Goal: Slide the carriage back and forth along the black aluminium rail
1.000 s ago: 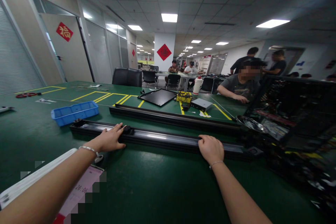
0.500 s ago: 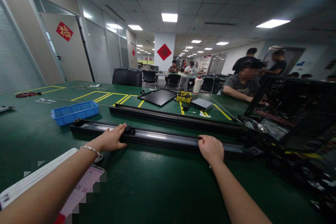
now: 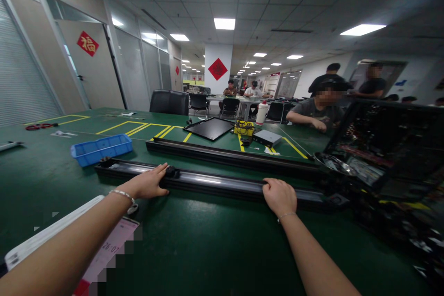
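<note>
A long black rail (image 3: pixel 215 182) with a shiny grey strip along its middle lies across the green table in front of me. My left hand (image 3: pixel 151 183) grips it left of centre, fingers over the top and thumb at the near edge. Beside those fingertips a small black block (image 3: pixel 171 172) sits on the rail. Farther right, my right hand (image 3: pixel 281 198) is closed over the same rail, its fingertips hidden behind it. A second long black bar (image 3: pixel 222 154) lies roughly parallel, just beyond.
A blue bin (image 3: pixel 101 149) stands behind the rail's left end. A dark open-framed case with wiring (image 3: pixel 391 148) fills the right side, with a metal bowl (image 3: pixel 335 164) near it. A phone (image 3: pixel 113 245) lies below my left forearm. A co-worker (image 3: pixel 322 111) sits across the table.
Both hands keep their places on the rail. The view shifts slightly. Across the table, the co-worker's hand has moved left, away from the bowl.
</note>
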A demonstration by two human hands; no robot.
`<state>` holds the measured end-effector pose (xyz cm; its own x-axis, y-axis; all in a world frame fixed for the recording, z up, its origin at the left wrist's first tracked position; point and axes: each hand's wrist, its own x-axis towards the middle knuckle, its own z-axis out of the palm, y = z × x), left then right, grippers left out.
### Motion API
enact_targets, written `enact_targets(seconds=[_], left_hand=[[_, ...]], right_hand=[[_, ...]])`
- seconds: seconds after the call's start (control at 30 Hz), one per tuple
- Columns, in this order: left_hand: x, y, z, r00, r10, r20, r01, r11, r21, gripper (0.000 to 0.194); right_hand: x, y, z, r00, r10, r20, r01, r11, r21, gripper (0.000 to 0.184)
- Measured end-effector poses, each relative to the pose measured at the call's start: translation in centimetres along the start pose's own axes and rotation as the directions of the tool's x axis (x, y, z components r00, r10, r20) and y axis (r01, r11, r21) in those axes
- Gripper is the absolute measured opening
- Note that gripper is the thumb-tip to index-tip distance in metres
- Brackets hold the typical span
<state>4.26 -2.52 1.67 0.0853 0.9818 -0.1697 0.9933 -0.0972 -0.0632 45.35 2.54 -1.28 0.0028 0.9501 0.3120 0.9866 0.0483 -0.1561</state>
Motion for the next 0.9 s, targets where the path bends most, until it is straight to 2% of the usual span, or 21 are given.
enact_targets(seconds=[0.23,0.4,0.5,0.63,0.77,0.9], left_hand=[[0.3,-0.2,-0.1,0.999,0.01,0.033,-0.01,1.0,0.013,0.091],[0.7,-0.4,-0.7,0.992,0.032,0.119,-0.037,0.999,0.038,0.09],[1.0,-0.5,-1.4,0.981,0.011,0.192,-0.021,0.999,0.05,0.09],[1.3,-0.5,-2.1,0.972,-0.01,0.233,0.002,0.999,0.036,0.087],[1.1,-0.3,-2.2,0.975,-0.032,0.219,0.025,0.999,0.035,0.087],[0.6,-0.3,-1.0,0.993,0.012,0.12,-0.014,1.0,0.015,0.086]], right_hand=[[0.0,-0.1,-0.1,1.0,0.001,-0.001,-0.001,1.0,-0.009,0.04],[0.0,-0.1,0.1,1.0,0.013,-0.005,-0.014,0.999,-0.035,0.039],[0.1,0.1,0.3,1.0,0.009,-0.008,-0.009,0.999,-0.052,0.04],[0.3,0.2,0.4,1.0,0.0,-0.004,0.0,0.999,-0.051,0.04],[0.2,0.2,0.3,1.0,-0.002,-0.002,0.002,0.999,-0.046,0.04],[0.2,0.2,0.3,1.0,-0.002,-0.006,0.002,0.999,-0.051,0.04]])
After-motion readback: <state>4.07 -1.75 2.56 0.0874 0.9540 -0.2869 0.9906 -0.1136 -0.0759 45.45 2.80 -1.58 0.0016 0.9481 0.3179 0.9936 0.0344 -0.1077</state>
